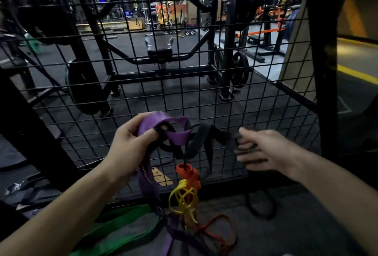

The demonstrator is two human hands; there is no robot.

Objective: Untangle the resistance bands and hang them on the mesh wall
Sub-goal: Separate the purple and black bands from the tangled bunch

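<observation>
left hand [131, 143]: closed round the top fold of the purple band [161, 125], held up just near of the mesh wall [225, 96].
right hand [263, 149]: blurred; fingers spread and relaxed, tips at the right end of the black band [200, 141]; no firm grip can be made out, taken as open.
key relation: black band lies left of the right hand and right of the left hand, strung between the two; right hand is the nearer one to its free end.
black band axis: roughly left-right across the mesh, sagging in loops, one strap hanging down.
purple band axis: near-vertical, draped from the left hand down to the floor.
knot: red band [187, 172] and yellow band [184, 198] are bunched below the black band, hanging between the hands, lower loops on the floor.
green band [122, 229]: flat on the floor, near left, apart from the hands.
judged step: untangling not finished; nothing hung on the mesh yet.
</observation>
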